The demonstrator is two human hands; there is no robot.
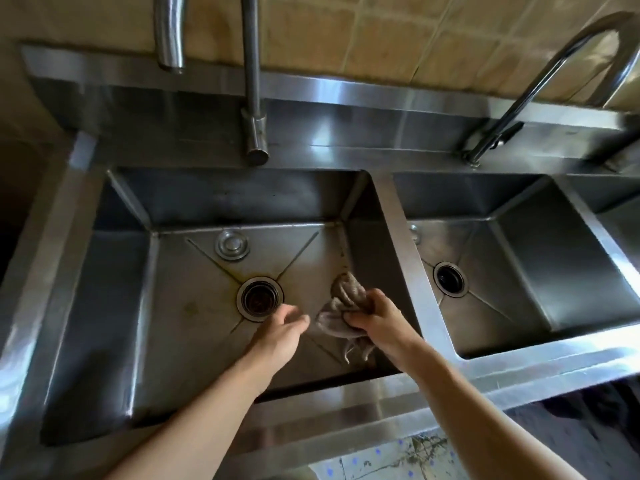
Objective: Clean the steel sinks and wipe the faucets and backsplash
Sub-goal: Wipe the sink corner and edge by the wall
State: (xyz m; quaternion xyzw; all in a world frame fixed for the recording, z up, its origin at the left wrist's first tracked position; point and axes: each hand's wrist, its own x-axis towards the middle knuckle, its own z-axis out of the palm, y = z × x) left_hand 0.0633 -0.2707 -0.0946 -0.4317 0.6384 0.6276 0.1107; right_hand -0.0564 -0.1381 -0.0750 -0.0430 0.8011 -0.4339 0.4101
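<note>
Two steel sink basins sit side by side: the left sink (114, 306) and the right sink (561, 271). Both my arms reach down into the left one. My right hand (375, 311) grips a crumpled grey-brown cloth (343, 306) near the basin's right wall. My left hand (282, 325) hovers beside it with loose fingers, holding nothing, just below the drain (259, 298). A straight faucet (254, 98) stands behind the left sink. A curved faucet (540, 88) rises behind the right sink. The steel backsplash (346, 109) runs below tan wall tiles (398, 32).
A round overflow fitting (232, 244) sits on the left sink's floor behind the drain, with yellowish stains along the creases. The right sink has its own drain (449, 278). Another spout (169, 32) hangs at the upper left. A speckled floor (398, 462) shows below the counter's front edge.
</note>
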